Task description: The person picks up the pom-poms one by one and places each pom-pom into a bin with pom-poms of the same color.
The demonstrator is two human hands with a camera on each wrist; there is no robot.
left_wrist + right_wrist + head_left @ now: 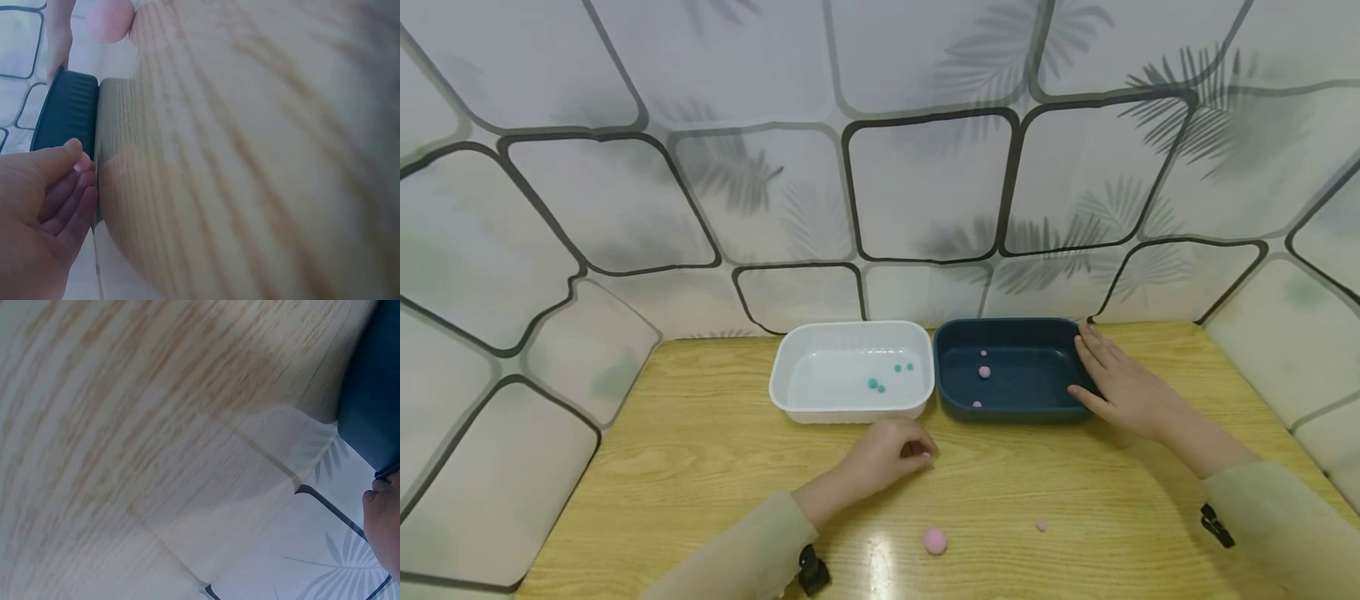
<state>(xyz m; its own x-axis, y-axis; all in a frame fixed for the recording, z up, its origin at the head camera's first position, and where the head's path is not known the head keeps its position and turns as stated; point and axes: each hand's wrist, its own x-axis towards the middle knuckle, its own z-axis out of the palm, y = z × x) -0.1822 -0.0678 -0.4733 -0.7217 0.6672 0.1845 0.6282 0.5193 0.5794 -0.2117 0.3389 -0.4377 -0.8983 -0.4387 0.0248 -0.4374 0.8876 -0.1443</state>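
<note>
My left hand (883, 457) pinches a small pink ball (83, 164) between thumb and fingertips, low over the table in front of the two dishes. My right hand (1123, 392) rests on the right rim of the dark blue dish (1011, 414), its fingers extended along the edge. Inside that dish lie a pink ball (984, 372) and two smaller ones. The white dish (850, 415) stands to its left, with several teal balls (872, 383) towards its right side. On the table in front lie a larger pink ball (935, 541) and a tiny pink ball (1041, 526).
The wood-grain table (700, 467) meets a patterned wall covering (925, 192) right behind the dishes, with more of it at both sides. The dishes stand side by side near the back edge. A black clip (1217, 526) is on the right sleeve.
</note>
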